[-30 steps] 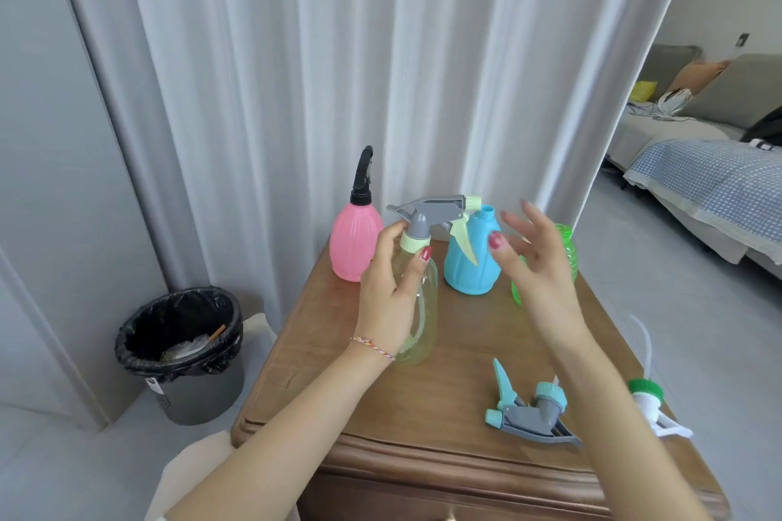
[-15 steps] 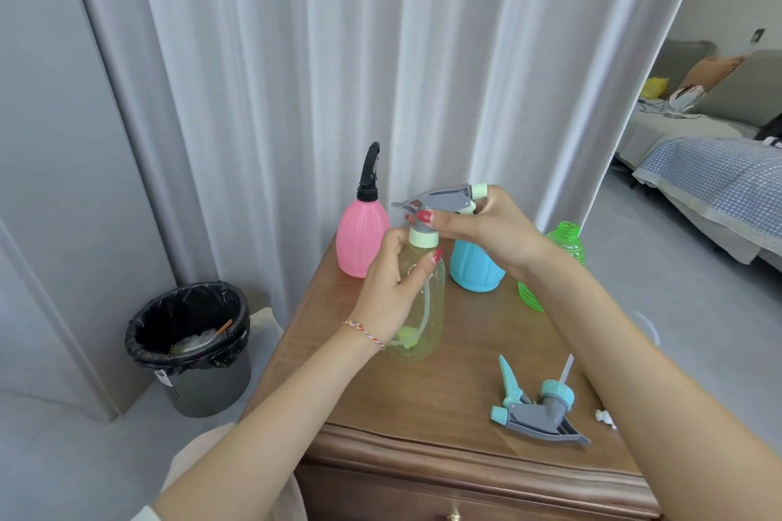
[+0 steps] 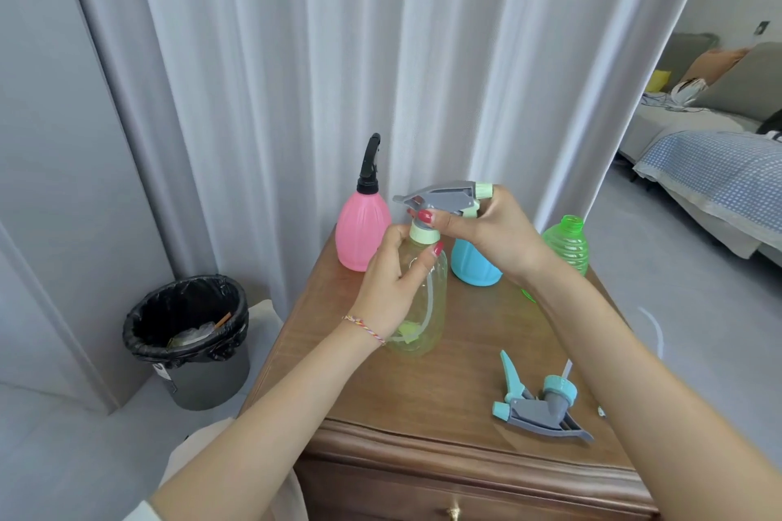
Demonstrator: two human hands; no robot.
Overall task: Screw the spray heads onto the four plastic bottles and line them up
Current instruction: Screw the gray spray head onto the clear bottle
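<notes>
A clear yellow bottle (image 3: 427, 300) stands on the wooden cabinet top (image 3: 457, 376). My left hand (image 3: 389, 283) grips its upper body. My right hand (image 3: 486, 228) holds the grey and pale green spray head (image 3: 444, 197) that sits on the bottle's neck. Behind stand a pink bottle (image 3: 362, 235) with a black spray head, a blue bottle (image 3: 472, 266) partly hidden by my right hand, and a green bottle (image 3: 567, 243) with an open neck. A loose grey and teal spray head (image 3: 541, 404) lies at the front right.
A white curtain (image 3: 381, 55) hangs right behind the cabinet. A black-lined waste bin (image 3: 190, 334) stands on the floor to the left. A bed with a blue checked cover (image 3: 715, 173) is at the far right. The cabinet's front edge is near my arms.
My right hand came from open in the air onto the spray head and now holds it. The left hand stays on the yellow bottle. The camera view shifted slightly.
</notes>
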